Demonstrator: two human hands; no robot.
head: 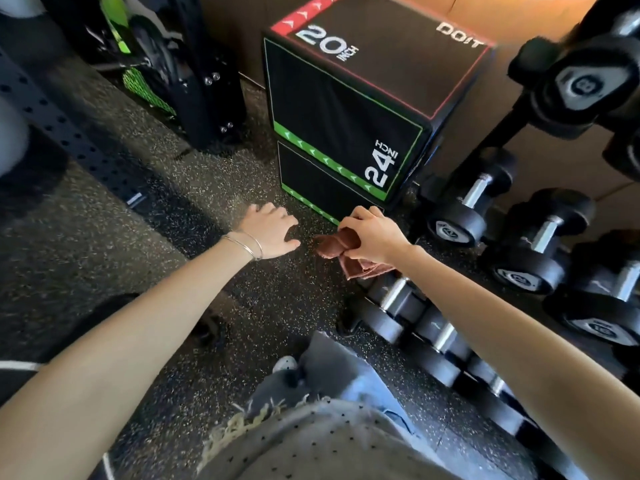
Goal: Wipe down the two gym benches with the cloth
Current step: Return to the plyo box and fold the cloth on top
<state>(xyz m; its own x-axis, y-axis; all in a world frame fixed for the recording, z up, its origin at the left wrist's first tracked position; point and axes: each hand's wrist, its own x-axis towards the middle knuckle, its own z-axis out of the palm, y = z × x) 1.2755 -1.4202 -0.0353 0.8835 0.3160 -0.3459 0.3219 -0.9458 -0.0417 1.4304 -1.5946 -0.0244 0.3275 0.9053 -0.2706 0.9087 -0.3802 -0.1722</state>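
denim with a frayed hem (332,372) and a pale shoe toe (285,363) sit nearest, so the person seems to be leaning forward over the speckled rubber floor (173,220). both bare arms stretch ahead.

the left hand (272,232), thin bangles (244,244) at its wrist, hangs above the floor with fingers spread and holds nothing; i judge it is kept free to steady or to help refold. just right of it the right hand (372,233) pinches the cloth (341,247), a rust-brown folded rag, between thumb and curled fingers, and loose layers droop below the palm. bunched like this it looks carried, not wiping, and it touches no surface that i can see. neither gym bench is plainly in view, so i judge the wiping is not under way here.

along the right, dumbbells (453,223) lie on a slanted rack, their end caps printed but too blurred to read. beyond the hands stands a black plyo box (346,109): "20 inch" in white on its top face beside a red strip, "24 inch" on the side by a green chevron band, "do it" at the far corner. a second black block sits under it.

far left, a perforated black upright (69,133) and a black-and-green machine (145,64) show no legible writing.
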